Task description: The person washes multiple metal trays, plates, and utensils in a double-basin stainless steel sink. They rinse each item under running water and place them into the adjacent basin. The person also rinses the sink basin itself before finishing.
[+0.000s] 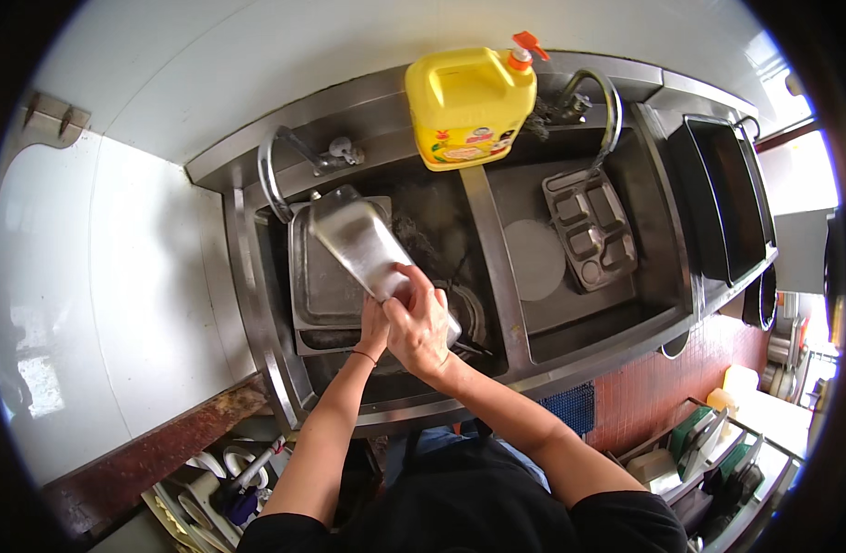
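Observation:
Over the left sink basin (492,297), a narrow stainless steel pan (357,242) is tilted, blurred, its smooth outer side showing. My right hand (417,318) grips its near part, with fingers on the upper face. My left hand (374,325) is against the pan's near left edge, its fingers partly hidden behind the metal. Beneath lies a wide rectangular metal tray (312,276) in the basin. Dark water or residue shows beside it. A curved chrome faucet (267,173) reaches over the basin's back left corner.
A yellow detergent jug (464,104) with an orange pump stands behind the divider. The right basin holds a compartment tray (592,231) and a pale round disc (533,259) under a second faucet (611,104). Black bins (717,200) stand at the right; a wall (153,263) borders the left.

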Tool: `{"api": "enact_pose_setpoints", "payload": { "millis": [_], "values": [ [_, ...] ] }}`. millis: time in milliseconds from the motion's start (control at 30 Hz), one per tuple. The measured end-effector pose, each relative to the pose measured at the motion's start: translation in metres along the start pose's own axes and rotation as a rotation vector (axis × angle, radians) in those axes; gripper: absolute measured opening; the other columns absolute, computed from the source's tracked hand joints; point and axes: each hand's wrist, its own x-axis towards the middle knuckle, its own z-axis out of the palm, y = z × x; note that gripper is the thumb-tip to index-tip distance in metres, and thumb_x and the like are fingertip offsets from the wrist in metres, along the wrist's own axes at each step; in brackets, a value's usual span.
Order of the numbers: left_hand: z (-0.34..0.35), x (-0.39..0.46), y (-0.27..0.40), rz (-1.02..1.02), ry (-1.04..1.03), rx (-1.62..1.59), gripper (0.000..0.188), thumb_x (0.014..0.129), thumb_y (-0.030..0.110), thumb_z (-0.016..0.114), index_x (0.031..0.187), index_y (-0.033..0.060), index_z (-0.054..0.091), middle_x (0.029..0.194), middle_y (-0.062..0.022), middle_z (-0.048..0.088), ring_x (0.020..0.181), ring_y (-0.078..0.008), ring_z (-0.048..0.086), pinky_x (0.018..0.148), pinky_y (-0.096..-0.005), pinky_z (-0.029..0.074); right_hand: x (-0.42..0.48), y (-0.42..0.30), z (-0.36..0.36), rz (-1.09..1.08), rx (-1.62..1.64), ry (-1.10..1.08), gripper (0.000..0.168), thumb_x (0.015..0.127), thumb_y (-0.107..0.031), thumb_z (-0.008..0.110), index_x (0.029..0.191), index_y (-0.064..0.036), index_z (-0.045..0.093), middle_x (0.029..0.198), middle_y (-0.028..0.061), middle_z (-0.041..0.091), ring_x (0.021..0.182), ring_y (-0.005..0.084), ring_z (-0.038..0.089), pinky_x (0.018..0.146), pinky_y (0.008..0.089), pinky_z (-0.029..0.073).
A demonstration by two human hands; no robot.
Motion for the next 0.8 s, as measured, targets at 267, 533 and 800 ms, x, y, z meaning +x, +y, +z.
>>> {"api": "enact_pose_setpoints", "payload": {
  "millis": [267, 533, 800],
  "values": [
    [0.007, -0.036, 0.027, -0.117, -0.005, -0.349, 0.047, 0.09, 0.031, 0.061, 0.131, 0.0084, 0.051, 0.129, -0.0146, 0.056, 0.127, -0.0317, 0.047, 0.105, -0.046, 0.039, -0.039, 0.013, -0.057, -0.449, 0.014, -0.225, 0.011, 0.074, -0.02, 0.061, 0.082, -0.012, 0.06, 0.135, 0.0184, 0.049, 0.082, 0.0176, 0.057, 0.07, 0.0353, 0.046],
    [-0.021, -0.066, 0.055, -0.138, 0.128, -0.425, 0.043, 0.088, 0.025, 0.065, 0.127, 0.0087, 0.055, 0.126, -0.0135, 0.057, 0.124, -0.031, 0.049, 0.103, -0.0447, 0.041, -0.034, 0.027, -0.107, -0.651, 0.092, -0.151, 0.012, 0.069, -0.017, 0.062, 0.072, -0.011, 0.052, 0.135, 0.0181, 0.052, 0.076, 0.0165, 0.057, 0.068, 0.0307, 0.046],
    [0.01, -0.005, 0.118, 0.402, 0.16, 0.249, 0.042, 0.081, 0.018, 0.071, 0.122, 0.0115, 0.062, 0.135, -0.0131, 0.052, 0.129, -0.0366, 0.042, 0.11, -0.0532, 0.034, -0.064, 0.079, -0.204, 0.01, 0.437, 0.082, 0.048, 0.084, 0.001, 0.053, 0.131, 0.002, 0.044, 0.094, 0.0222, 0.064, 0.064, 0.0168, 0.056, 0.049, 0.0294, 0.045]
  ]
}}
